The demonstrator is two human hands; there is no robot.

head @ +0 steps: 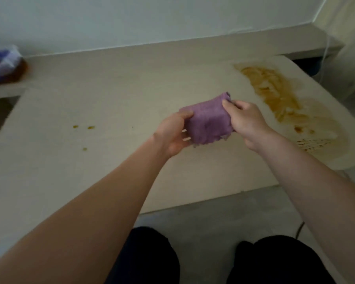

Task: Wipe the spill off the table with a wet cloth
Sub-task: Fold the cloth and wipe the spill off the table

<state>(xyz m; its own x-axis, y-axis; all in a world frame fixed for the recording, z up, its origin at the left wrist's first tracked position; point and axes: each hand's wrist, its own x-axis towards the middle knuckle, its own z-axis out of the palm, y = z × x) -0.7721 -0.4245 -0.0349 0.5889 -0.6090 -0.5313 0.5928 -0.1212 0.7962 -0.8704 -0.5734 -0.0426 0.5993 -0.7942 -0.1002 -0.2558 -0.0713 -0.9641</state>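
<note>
A purple cloth (208, 119) is held folded above the middle of the pale table (90, 99). My left hand (173, 134) grips its left side and my right hand (245, 121) pinches its right edge. A long smeared brown-yellow spill (285, 101) runs along the table's right side, to the right of my right hand. A few small brown drops (84, 128) lie on the table's left part, well to the left of the cloth.
A blue and white packet (3, 64) lies on a low ledge at the far left. A wall stands behind the table. A white cable (324, 56) hangs at the back right. My dark trouser legs (152, 259) show below the near edge.
</note>
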